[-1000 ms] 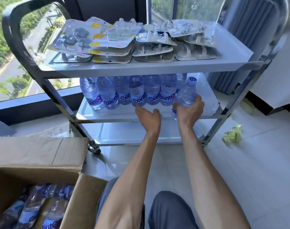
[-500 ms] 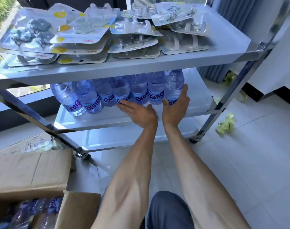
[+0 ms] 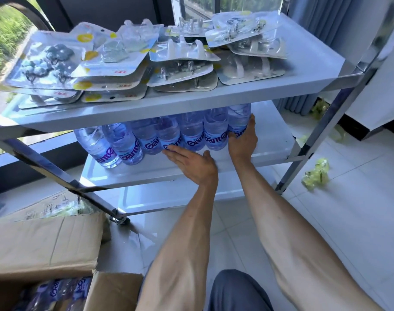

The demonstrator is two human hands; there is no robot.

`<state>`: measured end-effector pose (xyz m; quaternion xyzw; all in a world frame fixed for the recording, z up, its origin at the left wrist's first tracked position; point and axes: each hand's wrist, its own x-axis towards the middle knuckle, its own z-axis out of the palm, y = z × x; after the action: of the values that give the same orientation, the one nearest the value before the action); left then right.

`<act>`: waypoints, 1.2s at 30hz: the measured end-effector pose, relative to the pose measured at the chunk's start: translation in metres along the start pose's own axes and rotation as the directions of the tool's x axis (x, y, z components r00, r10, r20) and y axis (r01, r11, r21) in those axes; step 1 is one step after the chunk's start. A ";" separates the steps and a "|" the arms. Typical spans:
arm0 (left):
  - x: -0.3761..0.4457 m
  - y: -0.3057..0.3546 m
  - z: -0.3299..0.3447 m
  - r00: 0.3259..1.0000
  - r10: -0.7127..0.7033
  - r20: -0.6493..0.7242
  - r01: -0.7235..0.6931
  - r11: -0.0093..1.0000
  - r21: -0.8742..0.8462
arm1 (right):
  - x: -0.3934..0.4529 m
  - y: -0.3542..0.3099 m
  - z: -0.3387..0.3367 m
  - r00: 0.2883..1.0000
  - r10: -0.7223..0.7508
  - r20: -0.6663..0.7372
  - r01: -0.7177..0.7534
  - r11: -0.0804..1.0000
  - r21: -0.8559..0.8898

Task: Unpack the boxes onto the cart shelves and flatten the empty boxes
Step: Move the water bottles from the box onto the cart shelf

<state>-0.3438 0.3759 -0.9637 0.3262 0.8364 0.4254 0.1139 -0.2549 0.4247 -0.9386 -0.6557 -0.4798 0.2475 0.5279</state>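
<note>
A steel cart (image 3: 254, 92) has three shelves. Several clear water bottles (image 3: 169, 135) with blue labels stand in a row on its middle shelf (image 3: 274, 140). My left hand (image 3: 191, 161) lies flat with straight fingers against the bottles' bases near the row's middle. My right hand (image 3: 243, 140) presses its open palm against the rightmost bottle (image 3: 237, 117). An open cardboard box (image 3: 45, 245) at the lower left holds more of the same bottles (image 3: 63, 292). Blister packs (image 3: 115, 61) cover the top shelf.
The bottom shelf (image 3: 169, 196) shows bare metal. A caster (image 3: 119, 219) stands next to the box flap. Crumpled green plastic (image 3: 316, 175) lies on the white tile floor to the right. Window glass is behind the cart, a curtain (image 3: 313, 30) at the right. My knee (image 3: 238, 290) is below.
One second ago my right hand gripped a bottle at the row's right end. It now stands in the row, and both hands lie flat against the bottles. The view came closer.
</note>
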 end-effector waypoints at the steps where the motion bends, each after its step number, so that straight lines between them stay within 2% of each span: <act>1: 0.000 0.000 0.000 1.000 0.001 -0.003 -0.001 1.000 0.004 | 0.001 -0.001 0.001 1.000 0.001 0.010 -0.001 1.000 0.009; 6: 0.000 -0.002 0.001 1.000 0.006 0.008 -0.006 1.000 0.013 | 0.002 0.005 0.005 1.000 -0.014 0.022 0.014 1.000 0.018; 10: 0.001 0.000 -0.002 0.999 0.018 0.032 -0.019 1.000 0.004 | 0.001 0.010 0.003 0.993 0.061 0.097 -0.050 0.993 -0.109; 13: -0.002 -0.002 -0.009 0.997 0.010 0.081 -0.007 0.999 -0.040 | -0.029 0.016 0.000 0.999 0.038 0.024 -0.034 0.985 -0.169; 16: 0.000 -0.013 -0.024 0.989 0.096 0.108 -0.080 0.986 -0.149 | -0.061 0.015 -0.001 0.998 0.007 -0.060 -0.017 0.987 -0.162; 19: 0.000 -0.031 -0.050 0.980 0.190 0.066 -0.167 0.952 -0.255 | -0.097 0.015 -0.003 0.994 -0.057 -0.091 0.036 0.976 -0.217; 21: 0.002 -0.046 -0.068 0.979 0.202 0.008 -0.189 0.933 -0.307 | -0.125 0.014 -0.002 0.993 -0.088 -0.073 0.072 0.978 -0.197; 25: 0.004 -0.087 -0.110 0.980 0.155 -0.121 -0.183 0.944 -0.274 | -0.180 0.005 0.007 0.996 -0.073 -0.045 0.067 0.991 -0.117; 30: 0.021 -0.162 -0.175 0.969 0.025 -0.244 -0.082 0.970 -0.227 | -0.242 -0.005 0.033 0.985 -0.102 0.141 0.108 0.994 -0.032; 33: 0.030 -0.213 -0.219 0.937 -0.084 -0.338 0.011 0.977 -0.213 | -0.280 -0.018 0.061 0.952 -0.106 0.287 0.119 0.992 -0.029; 36: 0.036 -0.261 -0.260 0.880 -0.267 -0.393 0.176 0.952 -0.252 | -0.329 -0.041 0.093 0.882 -0.170 0.439 0.186 0.983 0.006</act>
<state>-0.6104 0.1221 -1.0065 0.1142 0.8237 0.5553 0.0119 -0.4846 0.1734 -0.9900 -0.5459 -0.6486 0.3304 0.4150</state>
